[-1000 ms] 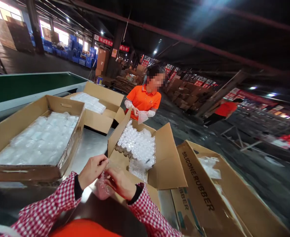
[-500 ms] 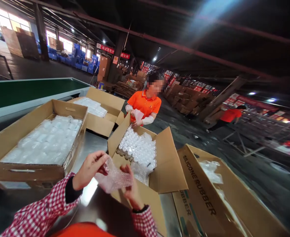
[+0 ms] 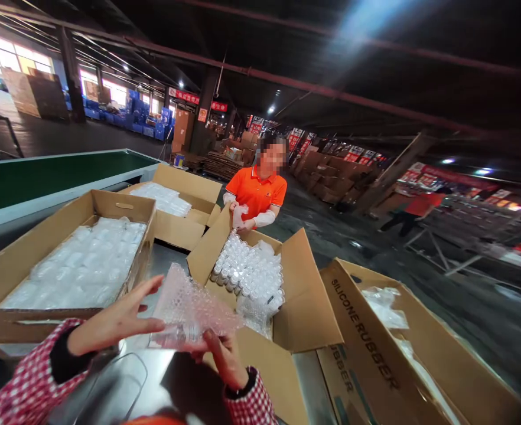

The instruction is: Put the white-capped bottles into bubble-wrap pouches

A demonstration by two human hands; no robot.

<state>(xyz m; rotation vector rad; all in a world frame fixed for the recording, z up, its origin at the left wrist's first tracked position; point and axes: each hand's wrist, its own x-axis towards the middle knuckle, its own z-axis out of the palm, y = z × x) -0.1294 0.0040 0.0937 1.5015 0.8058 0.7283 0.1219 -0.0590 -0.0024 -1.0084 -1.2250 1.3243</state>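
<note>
A sheet of clear bubble wrap [image 3: 192, 313] hangs in front of me, with a clear item faintly visible in its lower part. My right hand [image 3: 225, 357] pinches its lower edge from below. My left hand [image 3: 114, 319] is to the left with fingers spread, its thumb near or touching the sheet. Just beyond stands an open cardboard carton [image 3: 302, 301] packed with rows of clear capped bottles [image 3: 247, 268]. Across the carton, a co-worker in an orange polo shirt [image 3: 258, 192] holds a piece of clear plastic [image 3: 240, 215].
A large carton of plastic-wrapped items [image 3: 69, 316] stands on the steel table [image 3: 167, 262] to my left, and another [image 3: 183, 230] sits behind it. A flattened-open "SILICONE RUBBER" carton [image 3: 371, 336] lies right. A green conveyor belt [image 3: 43, 180] runs behind them.
The bubble wrap has risen and spread wider. My left hand has moved left and opened, and my right hand has dropped lower. The co-worker's hands have moved toward the carton.
</note>
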